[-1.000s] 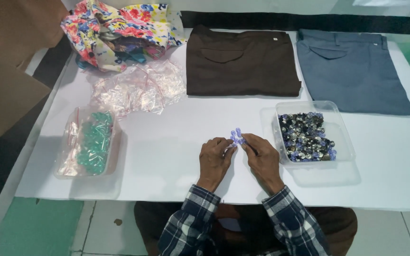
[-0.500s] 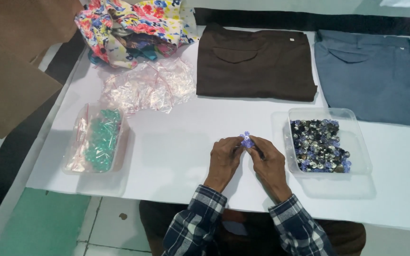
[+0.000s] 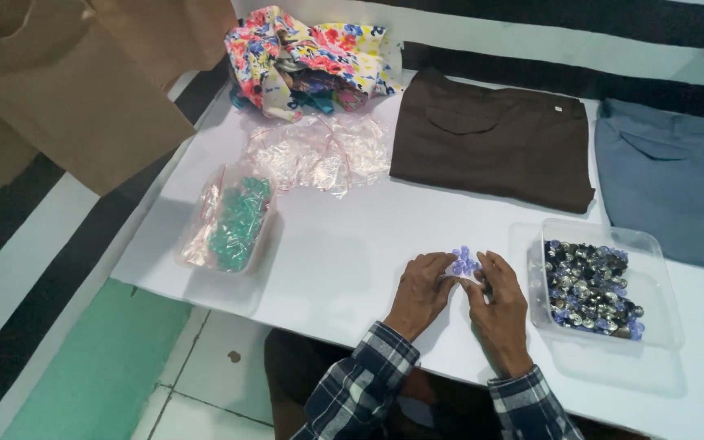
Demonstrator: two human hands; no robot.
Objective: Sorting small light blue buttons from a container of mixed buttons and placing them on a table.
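My left hand (image 3: pixel 420 291) and my right hand (image 3: pixel 500 307) meet over the white table (image 3: pixel 344 261), near its front edge. Between the fingertips of both hands sits a small cluster of pale purple beads (image 3: pixel 464 261). Just to the right of my right hand stands a clear plastic container (image 3: pixel 649 244) filled with several dark, silver and purple beads (image 3: pixel 592 287). My sleeves are plaid, blue and white.
A clear bag of green beads (image 3: pixel 234 218) lies at the table's left. Crumpled clear bags (image 3: pixel 319 153) and a floral cloth bundle (image 3: pixel 307 57) lie behind it. Folded brown trousers (image 3: pixel 495 138) and grey-blue trousers (image 3: pixel 670 179) lie at the back. Brown cardboard (image 3: pixel 67 90) stands at the left.
The view has swung to the left and tilted, so everything sits further right in the frame. Both hands stay together on the purple beads, with small finger movements.
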